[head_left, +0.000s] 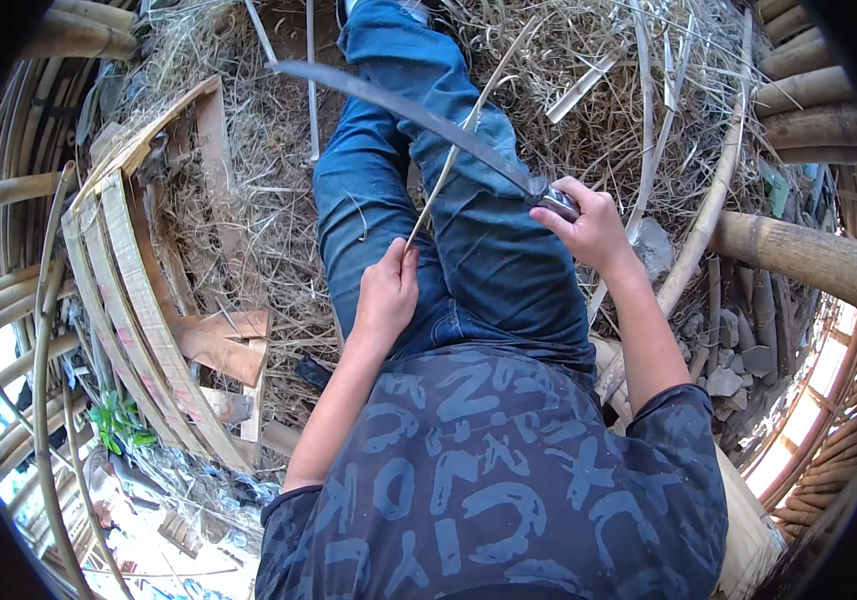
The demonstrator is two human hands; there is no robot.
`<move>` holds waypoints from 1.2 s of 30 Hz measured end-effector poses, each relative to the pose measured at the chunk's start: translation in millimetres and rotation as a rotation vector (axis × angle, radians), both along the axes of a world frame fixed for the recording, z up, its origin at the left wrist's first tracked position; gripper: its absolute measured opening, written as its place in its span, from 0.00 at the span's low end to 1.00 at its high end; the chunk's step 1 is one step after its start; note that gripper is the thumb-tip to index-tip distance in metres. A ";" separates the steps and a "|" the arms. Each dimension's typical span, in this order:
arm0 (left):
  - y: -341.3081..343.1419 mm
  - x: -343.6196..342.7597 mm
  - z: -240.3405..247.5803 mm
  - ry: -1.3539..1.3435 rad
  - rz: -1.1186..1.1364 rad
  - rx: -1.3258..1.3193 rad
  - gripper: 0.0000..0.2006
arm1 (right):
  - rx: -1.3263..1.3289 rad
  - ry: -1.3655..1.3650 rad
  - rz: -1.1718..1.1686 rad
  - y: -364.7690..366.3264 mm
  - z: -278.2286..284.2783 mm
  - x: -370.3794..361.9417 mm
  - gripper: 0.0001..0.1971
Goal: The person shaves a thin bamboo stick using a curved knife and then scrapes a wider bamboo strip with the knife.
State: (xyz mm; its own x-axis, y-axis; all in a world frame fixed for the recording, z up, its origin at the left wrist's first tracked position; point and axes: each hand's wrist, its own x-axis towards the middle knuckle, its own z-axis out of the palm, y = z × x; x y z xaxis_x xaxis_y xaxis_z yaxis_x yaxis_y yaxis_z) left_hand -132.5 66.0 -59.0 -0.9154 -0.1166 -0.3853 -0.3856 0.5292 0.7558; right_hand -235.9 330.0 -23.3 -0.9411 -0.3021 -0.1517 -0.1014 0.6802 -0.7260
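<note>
My left hand is closed in a pinch on the near end of a thin bamboo strip, which slants up and to the right over my jeans. In my right hand is the dark handle of a long machete. Its curved grey blade reaches to the upper left, over my legs, and crosses the strip around its middle. Whether the blade touches the strip I cannot tell. Both legs in blue jeans stretch out ahead beneath the tool and the strip.
Dry straw and shavings cover the ground around my legs. A slatted wooden crate lies at the left. On the right are a thick bamboo pole, a long bent strip and broken stones. Bamboo walls rise at both sides.
</note>
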 end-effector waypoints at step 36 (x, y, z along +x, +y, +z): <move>-2.2 11.7 -8.5 0.098 -0.135 0.016 0.14 | 0.470 0.213 -0.093 57.9 -50.6 -92.3 0.24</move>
